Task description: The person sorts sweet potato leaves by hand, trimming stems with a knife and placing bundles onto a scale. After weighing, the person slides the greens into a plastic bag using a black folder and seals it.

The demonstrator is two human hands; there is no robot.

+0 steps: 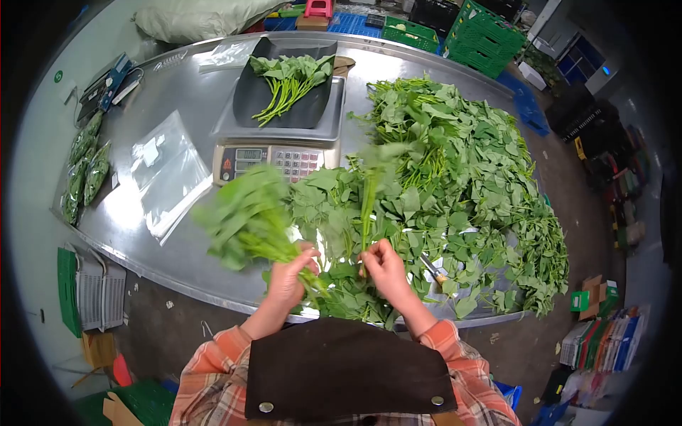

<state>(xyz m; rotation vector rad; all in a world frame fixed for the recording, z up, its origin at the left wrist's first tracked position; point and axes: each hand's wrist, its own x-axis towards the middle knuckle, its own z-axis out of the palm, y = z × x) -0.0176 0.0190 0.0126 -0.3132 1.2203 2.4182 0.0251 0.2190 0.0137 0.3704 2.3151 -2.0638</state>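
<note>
My left hand [290,278] is wrapped round the stems of a leafy green bunch [249,220], its leaves blurred and pointing up and left. To its right, my right hand [384,268] pinches a few thin green stems [368,202] that stand upright. Beyond both hands, a digital scale [277,160] carries a black tray [245,99] holding another small bunch of greens [291,82]. A large heap of leafy greens [469,156] spreads over the right side of the metal table [185,263]. A knife [434,270] lies among the leaves right of my right hand.
Clear plastic bags [167,170] lie left of the scale. Packed bags of greens [85,167] sit at the table's left edge, near a blue device [117,82]. Green crates [483,39] are stacked behind the table, and a cardboard box [593,297] stands at the right.
</note>
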